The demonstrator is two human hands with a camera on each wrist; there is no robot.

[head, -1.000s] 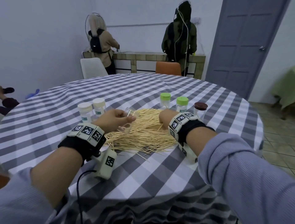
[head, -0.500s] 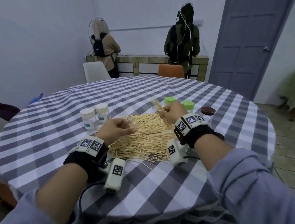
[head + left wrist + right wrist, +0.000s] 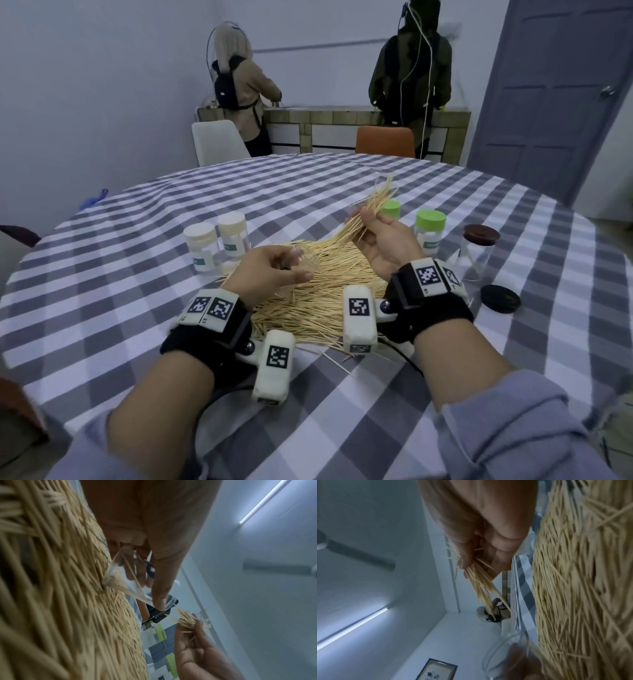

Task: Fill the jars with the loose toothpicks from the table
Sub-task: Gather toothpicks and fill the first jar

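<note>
Your right hand [image 3: 383, 245] pinches a bundle of toothpicks [image 3: 368, 214] between thumb and fingers, tips fanning up above the pile of loose toothpicks [image 3: 318, 294] on the checked tablecloth [image 3: 137, 308]. Your left hand [image 3: 270, 272] curls round an open clear jar [image 3: 303, 262], tilted, mouth toward the bundle; it seems to touch the pile, though blur hides the contact. Two cream-lidded jars [image 3: 215, 245] stand left of the pile, two green-lidded jars [image 3: 412, 222] right, a brown-lidded jar [image 3: 479, 251] beyond, a dark lid [image 3: 500, 298] beside it.

The green jar labels [image 3: 233, 247] are too blurred to read.
</note>
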